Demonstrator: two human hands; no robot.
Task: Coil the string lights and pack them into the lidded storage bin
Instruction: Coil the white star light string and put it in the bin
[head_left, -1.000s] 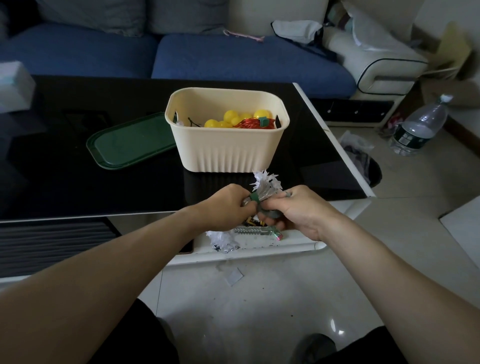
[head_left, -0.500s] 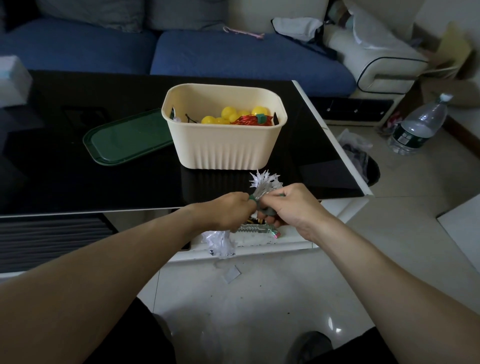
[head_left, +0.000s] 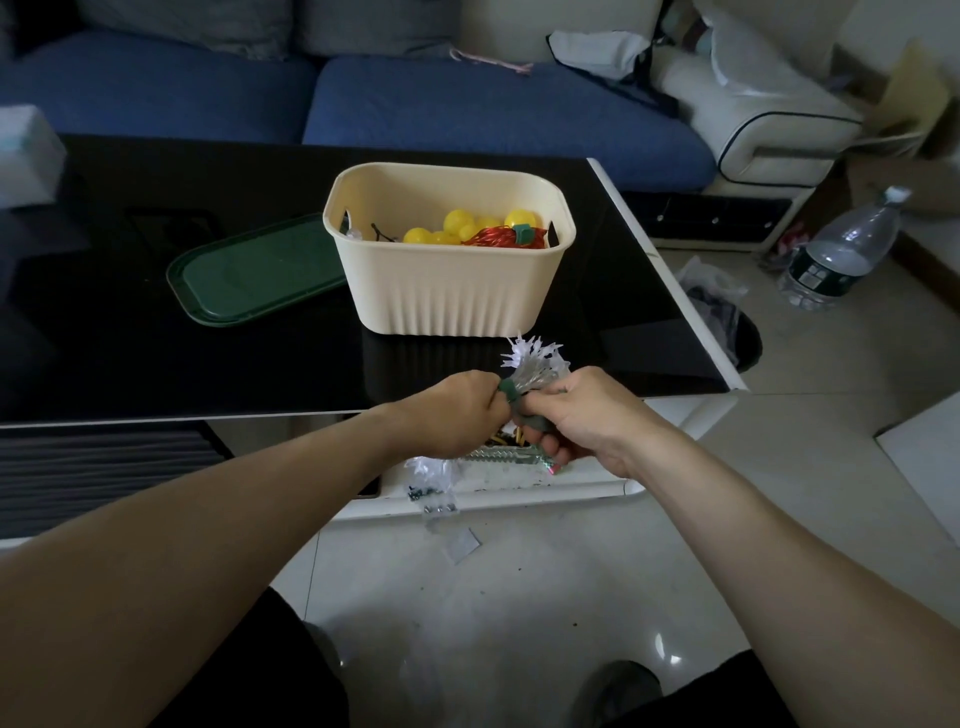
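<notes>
Head view: both hands (head_left: 524, 413) clenched around light bundle (head_left: 535, 364)

We see both hands meeting just past the near edge of the black bench (head_left: 156, 364). The left hand (head_left: 457, 410) and the right hand (head_left: 587, 415) each grip a bundle of white string lights (head_left: 535, 364), whose spiky tips fan upward between them. A dark green strap (head_left: 511, 395) wraps the bundle where the fingers (head_left: 545, 441) curl around it. Behind the hands, the cream storage bin (head_left: 447, 291) stands open on the bench, holding yellow bulbs (head_left: 457, 226) and a red coil (head_left: 498, 238). The green lid (head_left: 254, 270) lies flat beside the bin, on its left. A plastic bottle (head_left: 841, 249) stands on the floor at right.
</notes>
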